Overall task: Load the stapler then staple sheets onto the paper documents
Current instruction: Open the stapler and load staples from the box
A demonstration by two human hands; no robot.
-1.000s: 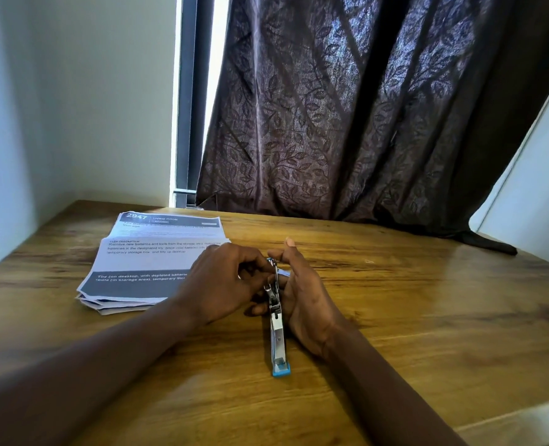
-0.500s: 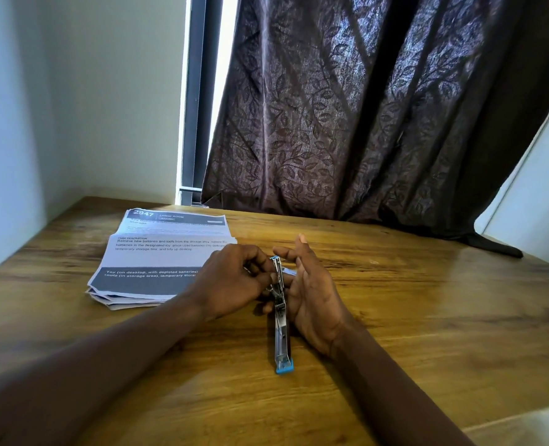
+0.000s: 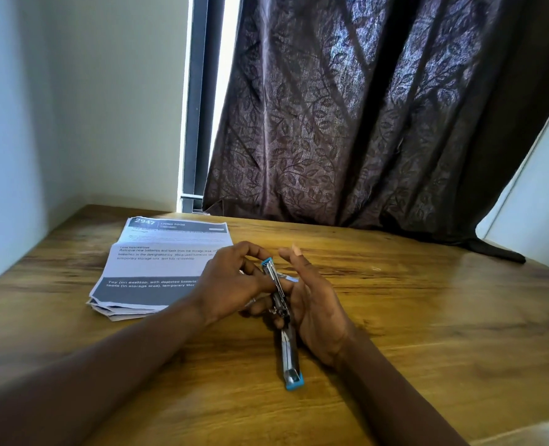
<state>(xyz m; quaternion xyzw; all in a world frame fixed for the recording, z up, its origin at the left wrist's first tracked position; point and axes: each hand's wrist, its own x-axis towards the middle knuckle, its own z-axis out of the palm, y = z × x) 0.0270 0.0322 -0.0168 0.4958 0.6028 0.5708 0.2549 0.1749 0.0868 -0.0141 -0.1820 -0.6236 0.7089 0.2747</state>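
Stapler (image 3: 289, 352) lies hinged open on wooden table (image 3: 427, 317), between both hands. Left hand (image 3: 231, 284) pinches its raised far arm with curled fingers. Right hand (image 3: 315, 304) is relaxed, fingers straight, palm against the stapler's other side. Paper stack (image 3: 157, 268) sits just left of the pinch, partly behind the left hand.
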